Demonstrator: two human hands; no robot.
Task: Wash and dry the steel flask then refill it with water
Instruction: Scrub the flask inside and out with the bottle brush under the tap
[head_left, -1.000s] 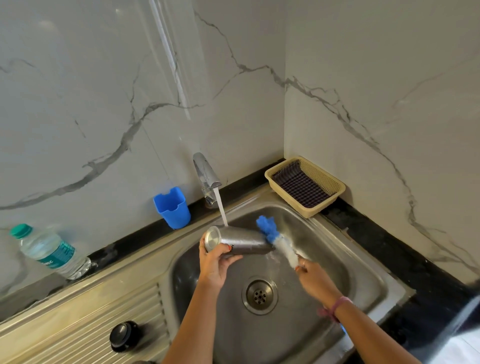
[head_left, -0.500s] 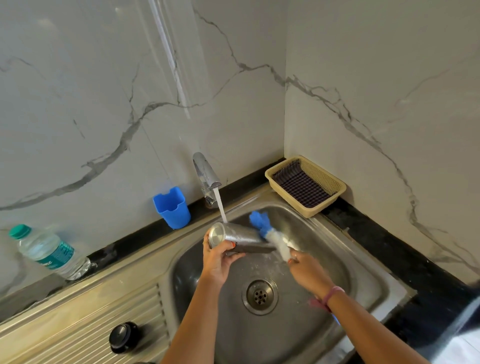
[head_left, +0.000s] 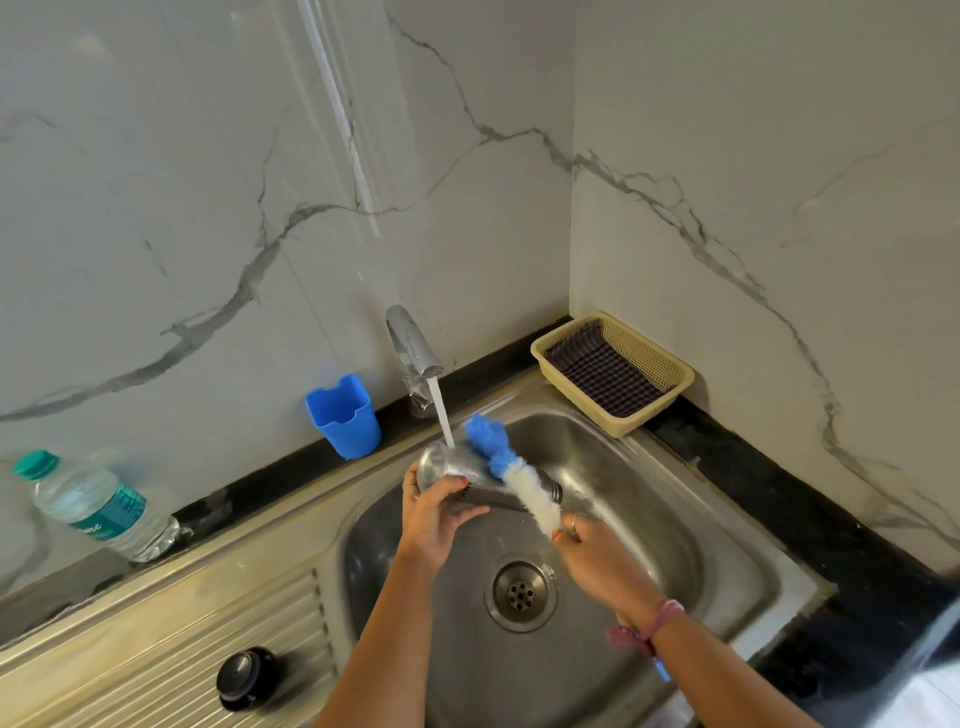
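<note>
A: Starting nearest, what lies on the drainboard?

B: A black round cap (head_left: 244, 678) sits on the ribbed steel at the counter's near edge, left of the sink (head_left: 727, 525).

A: And the hands?

B: Both reach over the basin, above the drain (head_left: 519, 593). The left hand (head_left: 434, 514) has its fingers and thumb curled round the steel flask (head_left: 457, 473), gripping it near its base. The flask lies on its side in the air, base toward the left, neck toward the right. The right hand (head_left: 597, 556) has its fingers clamped on the handle of a bottle brush (head_left: 511, 478), whose white and blue bristles lie across the flask's body.

A: Is water running?

B: Yes, a stream falls from the tap (head_left: 413, 345) at the sink's far edge and lands on the flask near its base.

A: What stands farther back?

B: A blue cup (head_left: 343, 418) stands against the wall left of the tap. A plastic water bottle (head_left: 93, 506) leans at the counter's far left. In the far right corner, a beige basket (head_left: 670, 364) holds a dark checked cloth (head_left: 605, 374).
</note>
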